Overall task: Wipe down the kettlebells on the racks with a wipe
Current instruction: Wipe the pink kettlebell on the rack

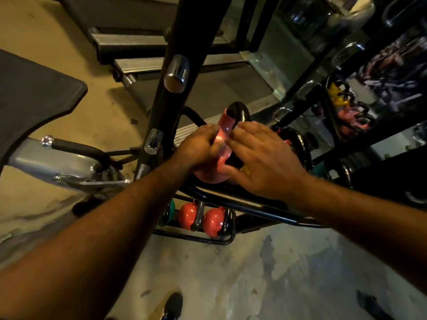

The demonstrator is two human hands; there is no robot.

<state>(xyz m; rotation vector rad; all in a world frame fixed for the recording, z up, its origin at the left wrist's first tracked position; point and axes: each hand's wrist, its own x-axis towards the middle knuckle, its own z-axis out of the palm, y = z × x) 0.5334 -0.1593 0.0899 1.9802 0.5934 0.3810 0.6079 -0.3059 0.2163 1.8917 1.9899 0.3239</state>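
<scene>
A pink kettlebell (225, 125) with a black handle top stands on the upper rack rail (231, 192). My left hand (201, 144) grips its pink handle side from the left, fingers curled round it. On the kettlebell's right side lies my right hand (261, 162), fingers stretched out flat. No wipe shows; it may be hidden under a hand. Two red kettlebells (201, 218) and a green one (171, 210) sit on the lower rack shelf.
A black upright post (175, 72) with chrome pegs rises just left of the hands. A black weight plate (298, 146) is to the right. Treadmills (208, 88) lie behind. A mirror (353, 112) at right reflects more kettlebells. My shoe (172, 306) is on the concrete floor.
</scene>
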